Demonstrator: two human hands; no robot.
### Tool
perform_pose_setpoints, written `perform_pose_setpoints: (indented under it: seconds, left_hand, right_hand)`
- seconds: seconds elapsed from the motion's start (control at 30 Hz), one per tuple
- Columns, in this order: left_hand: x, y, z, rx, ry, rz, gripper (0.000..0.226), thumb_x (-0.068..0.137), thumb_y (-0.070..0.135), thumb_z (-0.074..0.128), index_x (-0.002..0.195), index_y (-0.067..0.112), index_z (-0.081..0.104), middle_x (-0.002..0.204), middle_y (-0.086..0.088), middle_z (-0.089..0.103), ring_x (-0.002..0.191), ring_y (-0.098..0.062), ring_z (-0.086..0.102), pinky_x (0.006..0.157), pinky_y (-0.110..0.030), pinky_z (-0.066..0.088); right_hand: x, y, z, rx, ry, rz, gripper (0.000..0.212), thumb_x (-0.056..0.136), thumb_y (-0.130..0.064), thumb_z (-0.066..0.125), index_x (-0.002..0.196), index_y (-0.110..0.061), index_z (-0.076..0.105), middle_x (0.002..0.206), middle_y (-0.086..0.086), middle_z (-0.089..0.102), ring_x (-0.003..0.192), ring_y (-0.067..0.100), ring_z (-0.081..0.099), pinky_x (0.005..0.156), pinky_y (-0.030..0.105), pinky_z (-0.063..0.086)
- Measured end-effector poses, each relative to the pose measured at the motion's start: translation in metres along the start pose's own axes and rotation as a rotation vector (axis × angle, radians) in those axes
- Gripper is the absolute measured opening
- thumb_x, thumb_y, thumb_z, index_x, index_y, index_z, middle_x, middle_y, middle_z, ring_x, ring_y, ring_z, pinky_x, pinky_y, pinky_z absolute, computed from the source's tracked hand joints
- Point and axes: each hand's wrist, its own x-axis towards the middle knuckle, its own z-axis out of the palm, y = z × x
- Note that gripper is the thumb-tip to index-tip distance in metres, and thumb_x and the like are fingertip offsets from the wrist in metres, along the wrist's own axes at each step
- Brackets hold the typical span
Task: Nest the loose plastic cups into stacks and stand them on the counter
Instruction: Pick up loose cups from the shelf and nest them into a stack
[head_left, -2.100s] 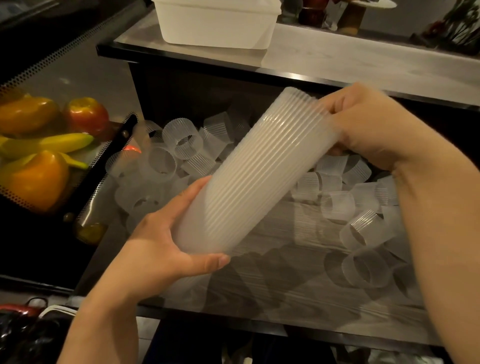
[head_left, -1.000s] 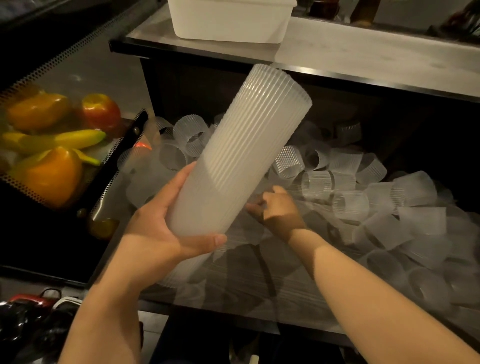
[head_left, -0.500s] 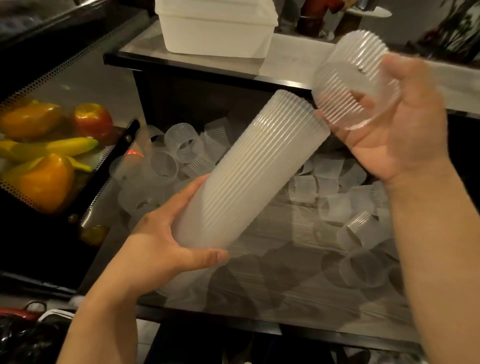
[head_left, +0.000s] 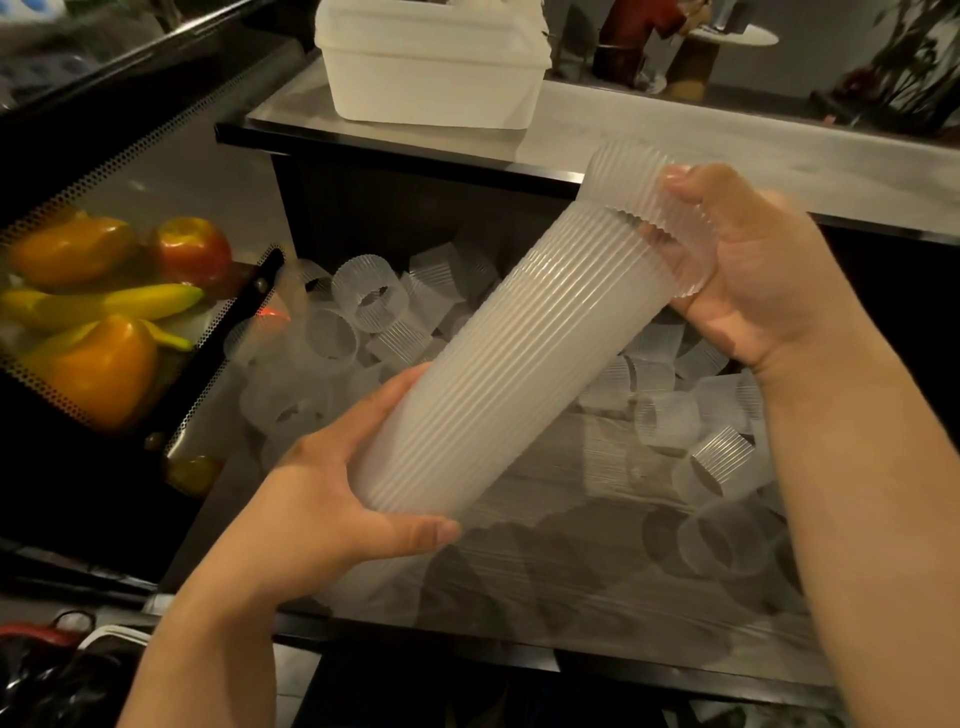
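Dim tabletop (head_left: 519, 561) is lying under both hands; left hand (head_left: 332, 514) is gripping a long stack (head_left: 498, 374); right hand (head_left: 748, 265) is seating a cup (head_left: 649, 208) onto it; many loose cups (head_left: 374, 296) are waiting beyond, none standing.

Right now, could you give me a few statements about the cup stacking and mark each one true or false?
1. The left hand grips the lower end of the tall stack of cups. True.
2. The right hand is empty. False: it holds a single cup at the stack's upper end.
3. The stack stands upright on the counter. False: it is held tilted in the air.
4. Loose cups lie scattered on the lower surface beneath the stack. True.
5. The white tub sits among the loose cups. False: it rests on the counter above them.
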Motion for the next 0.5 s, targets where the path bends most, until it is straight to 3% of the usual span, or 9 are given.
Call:
perform_pose_setpoints:
  seconds: [0.2, 0.33, 0.4, 0.5]
  left_hand:
    - [0.002, -0.002, 0.001, 0.007, -0.009, -0.013, 0.103, 0.04, 0.063, 0.085, 0.128, 0.079, 0.034, 0.124, 0.04, 0.049, 0.11, 0.01, 0.053, 0.088, -0.024, 0.049]
    - [0.003, -0.004, 0.002, -0.002, -0.008, -0.011, 0.101, 0.04, 0.061, 0.085, 0.127, 0.079, 0.035, 0.123, 0.04, 0.05, 0.109, 0.012, 0.053, 0.083, -0.022, 0.048]
    - [0.004, -0.005, 0.004, -0.013, -0.004, -0.01, 0.1, 0.041, 0.06, 0.085, 0.126, 0.079, 0.036, 0.124, 0.041, 0.05, 0.109, 0.013, 0.053, 0.084, -0.022, 0.048]
    - [0.006, -0.004, 0.006, -0.033, 0.004, -0.018, 0.098, 0.04, 0.063, 0.083, 0.122, 0.083, 0.033, 0.12, 0.043, 0.048, 0.107, 0.014, 0.052, 0.085, -0.024, 0.048]
  right_hand:
    - [0.003, -0.004, 0.003, -0.135, -0.104, -0.013, 0.024, 0.091, -0.018, 0.06, 0.111, -0.006, 0.065, 0.092, 0.001, 0.073, 0.094, 0.019, 0.07, 0.08, 0.033, 0.057]
    - [0.004, -0.001, 0.004, -0.238, -0.153, -0.066, 0.015, 0.091, -0.017, 0.06, 0.1, -0.009, 0.07, 0.09, 0.0, 0.071, 0.093, 0.019, 0.067, 0.086, 0.039, 0.058]
    - [0.003, 0.0, 0.007, -0.321, -0.153, -0.103, 0.017, 0.092, -0.02, 0.06, 0.099, -0.007, 0.069, 0.091, 0.004, 0.07, 0.093, 0.024, 0.067, 0.091, 0.046, 0.056]
    - [0.003, 0.004, 0.014, -0.519, -0.139, -0.139, 0.043, 0.095, -0.034, 0.058, 0.107, 0.006, 0.065, 0.103, 0.025, 0.067, 0.1, 0.043, 0.062, 0.091, 0.057, 0.053]
